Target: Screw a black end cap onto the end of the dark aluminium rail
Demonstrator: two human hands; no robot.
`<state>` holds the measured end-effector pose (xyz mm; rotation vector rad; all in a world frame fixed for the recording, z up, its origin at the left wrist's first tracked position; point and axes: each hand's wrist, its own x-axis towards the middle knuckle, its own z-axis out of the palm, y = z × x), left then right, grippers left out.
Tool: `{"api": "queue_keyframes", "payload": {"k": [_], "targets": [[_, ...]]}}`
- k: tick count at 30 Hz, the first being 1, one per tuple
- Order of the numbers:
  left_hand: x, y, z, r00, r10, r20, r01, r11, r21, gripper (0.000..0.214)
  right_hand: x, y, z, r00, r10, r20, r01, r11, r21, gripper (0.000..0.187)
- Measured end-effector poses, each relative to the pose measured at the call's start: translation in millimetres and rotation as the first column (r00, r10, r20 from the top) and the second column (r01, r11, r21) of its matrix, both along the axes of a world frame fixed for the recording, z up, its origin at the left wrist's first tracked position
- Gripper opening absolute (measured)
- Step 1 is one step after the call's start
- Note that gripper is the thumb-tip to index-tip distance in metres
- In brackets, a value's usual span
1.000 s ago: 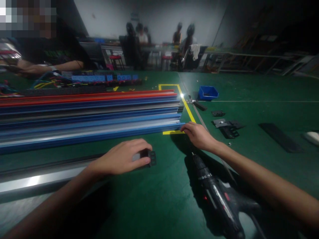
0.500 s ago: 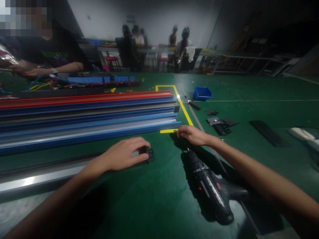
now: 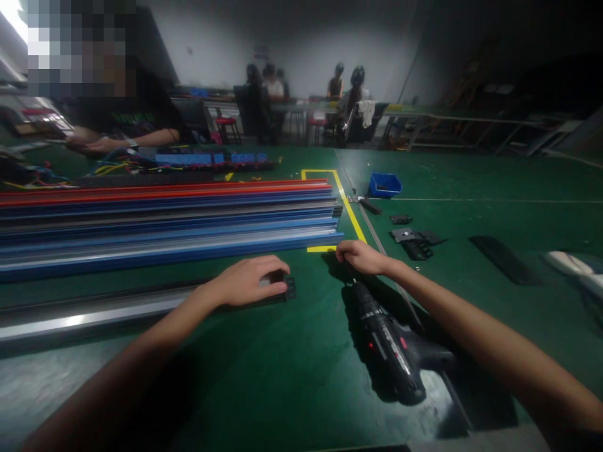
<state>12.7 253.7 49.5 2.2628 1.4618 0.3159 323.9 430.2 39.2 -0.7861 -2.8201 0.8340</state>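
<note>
My left hand (image 3: pixel 252 280) is curled over the right end of a long dark-and-silver metal profile (image 3: pixel 141 314), thumb on the near side. A black end cap (image 3: pixel 291 288) with small openings sticks out just past its fingertips. My right hand (image 3: pixel 362 257) is closed near the table surface, close to the tip of the drill's bit; whatever its fingertips hold, if anything, is hidden. Beneath the right forearm lies a black cordless drill (image 3: pixel 386 345) on its side, a small red light glowing on it.
Blue, red and silver profiles (image 3: pixel 188 242) lie side by side at left, ending near yellow tape (image 3: pixel 351 216). Beyond the right hand are a blue bin (image 3: pixel 385 185), black plastic parts (image 3: pixel 417 245) and a dark flat strip (image 3: pixel 504 260). Another person (image 3: pixel 136 116) works across the table beside wiring.
The camera view has shifted, so the scene sits slightly differently in the picture. Both hands keep nearly the same places and grips; the drill still lies on the table.
</note>
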Motion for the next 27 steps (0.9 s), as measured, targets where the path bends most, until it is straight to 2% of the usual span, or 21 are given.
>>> {"api": "queue_keyframes", "payload": {"k": [10,18,23,27], "targets": [[1.3,-1.3,1.7,1.000,0.010,-0.028,-0.010,1.000,-0.003,0.046,0.1,-0.2,-6.5,1.000,0.017,-0.005,-0.017,1.000,-0.023,0.031],[-0.8,-2.9,-0.6,1.000,0.005,-0.005,-0.005,1.000,0.027,0.046,2.7,3.5,-1.8,0.999,0.026,-0.034,-0.028,0.998,-0.059,0.033],[-1.1,-2.2,-0.6,1.000,-0.002,-0.008,0.003,0.999,0.037,0.047,6.1,6.3,-0.8,0.997,0.015,-0.078,-0.027,0.988,-0.150,0.032],[0.0,-1.7,-0.2,1.000,0.010,-0.007,-0.010,1.000,0.030,0.048,7.5,7.6,-2.7,0.995,0.005,-0.096,-0.020,0.987,-0.161,0.032]]}}
